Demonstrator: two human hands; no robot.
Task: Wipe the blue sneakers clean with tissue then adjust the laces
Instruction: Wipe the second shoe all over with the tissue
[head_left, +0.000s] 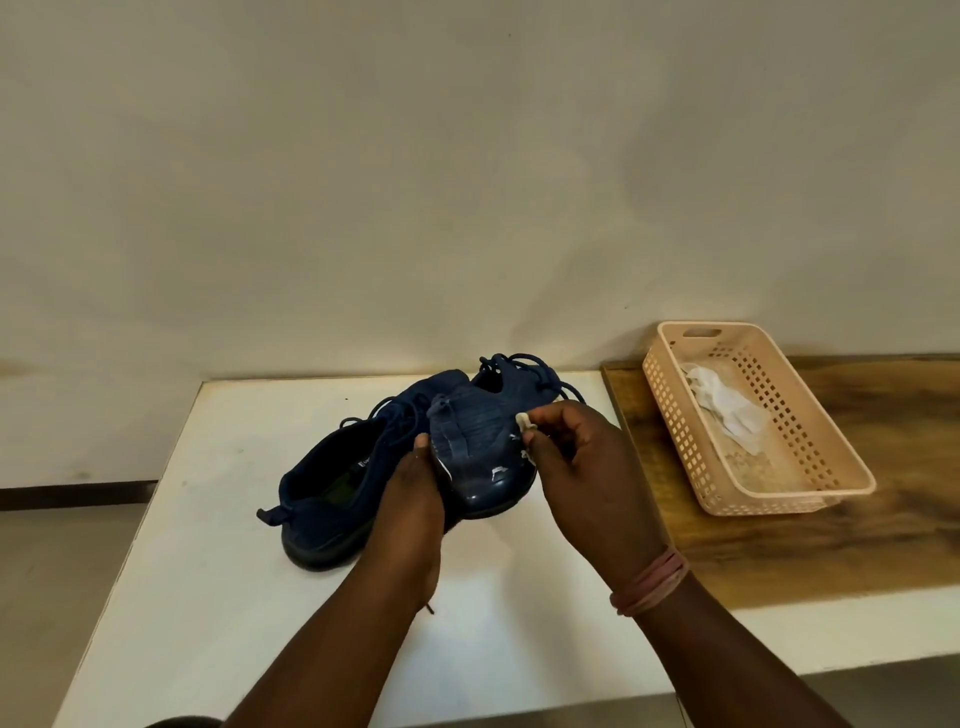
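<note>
Two dark blue sneakers sit on the white table. My left hand (415, 499) grips the nearer sneaker (480, 441) from below and tilts it up, heel end toward me. My right hand (587, 467) pinches a small wad of white tissue (524, 422) against that sneaker's right side. The second sneaker (332, 499) lies flat on the table to the left, its opening facing up. Loose blue laces (540, 374) trail behind the held sneaker.
A peach plastic basket (810, 488) with crumpled white tissue (727, 410) inside stands on a wooden board (831, 561) at the right. The white table (218, 571) ends at a wall behind; its left and front edges drop to the floor.
</note>
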